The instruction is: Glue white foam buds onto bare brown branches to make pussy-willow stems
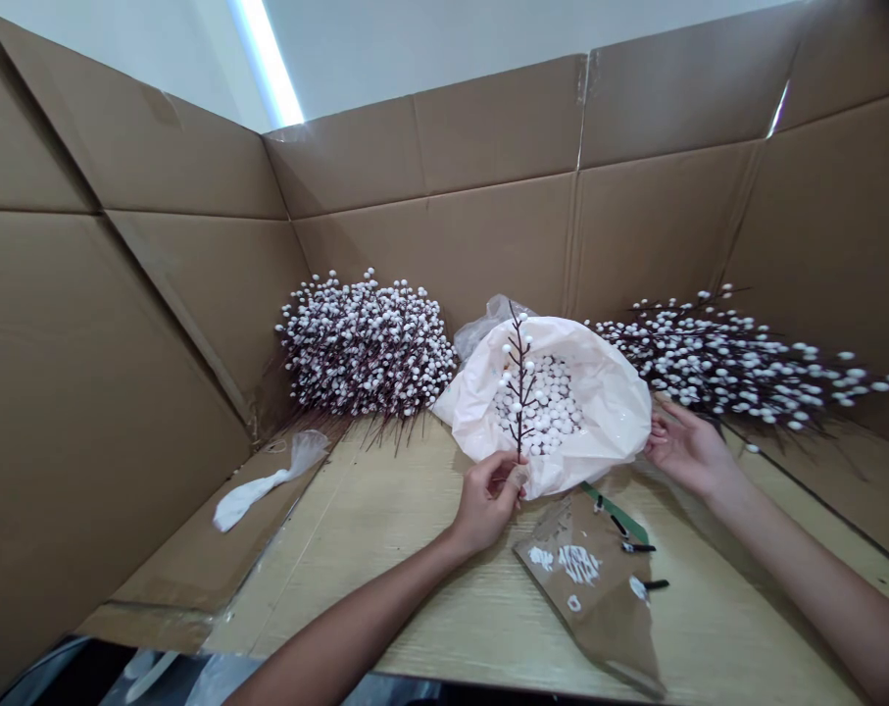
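Observation:
Between its thumb and fingers, my left hand point(492, 498) pinches the lower end of a dark brown artificial berry stem point(518, 392). The stem stands upright with bare side twigs and a few white berries, mostly on its upper part. Behind it is a white plastic bag point(613, 378), spread wide like a bowl. Many loose white foam berries point(558, 407) lie inside the bag. My right hand point(686, 446) is at the bag's right rim, its thumb and fingers closed on the plastic; the fingertips are partly hidden.
Bundles of finished-looking berry stems lie at the left point(367, 348) and right point(738, 358). In front sits a cardboard piece point(598, 618) with white glue smears and small black sticks. A knotted plastic bag point(268, 485) lies left. Cardboard walls point(444, 235) enclose the wooden table point(385, 549).

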{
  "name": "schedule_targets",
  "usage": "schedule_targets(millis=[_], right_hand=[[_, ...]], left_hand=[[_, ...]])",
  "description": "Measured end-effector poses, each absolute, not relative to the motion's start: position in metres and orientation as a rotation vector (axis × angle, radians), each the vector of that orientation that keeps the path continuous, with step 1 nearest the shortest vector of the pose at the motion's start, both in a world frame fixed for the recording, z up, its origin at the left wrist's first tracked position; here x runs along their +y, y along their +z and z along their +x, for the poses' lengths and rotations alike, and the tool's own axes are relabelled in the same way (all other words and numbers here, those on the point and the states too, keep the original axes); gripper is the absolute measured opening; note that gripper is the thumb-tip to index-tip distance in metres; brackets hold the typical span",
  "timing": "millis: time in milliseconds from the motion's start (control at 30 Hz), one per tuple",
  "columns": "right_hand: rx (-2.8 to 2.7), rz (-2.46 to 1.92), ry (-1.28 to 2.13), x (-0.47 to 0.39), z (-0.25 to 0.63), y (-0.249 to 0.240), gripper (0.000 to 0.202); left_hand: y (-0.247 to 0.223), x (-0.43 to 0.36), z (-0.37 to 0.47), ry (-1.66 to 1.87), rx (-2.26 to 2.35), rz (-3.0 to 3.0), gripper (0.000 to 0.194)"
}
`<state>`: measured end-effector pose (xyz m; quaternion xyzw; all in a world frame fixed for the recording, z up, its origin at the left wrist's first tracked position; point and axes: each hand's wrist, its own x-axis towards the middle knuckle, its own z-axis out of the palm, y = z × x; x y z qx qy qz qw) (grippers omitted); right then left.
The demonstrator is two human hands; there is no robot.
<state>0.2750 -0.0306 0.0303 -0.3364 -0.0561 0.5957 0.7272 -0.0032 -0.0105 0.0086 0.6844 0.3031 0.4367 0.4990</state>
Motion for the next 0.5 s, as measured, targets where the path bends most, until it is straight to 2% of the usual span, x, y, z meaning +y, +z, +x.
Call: schedule_targets(millis=[500], right_hand=[[-0.123,-0.737,1.344,-0.0308,0.2749,0.0296,0.027]], left_hand=[[0.0087,-0.0098,-0.0029,1.059,0.734,1.656,0.031]])
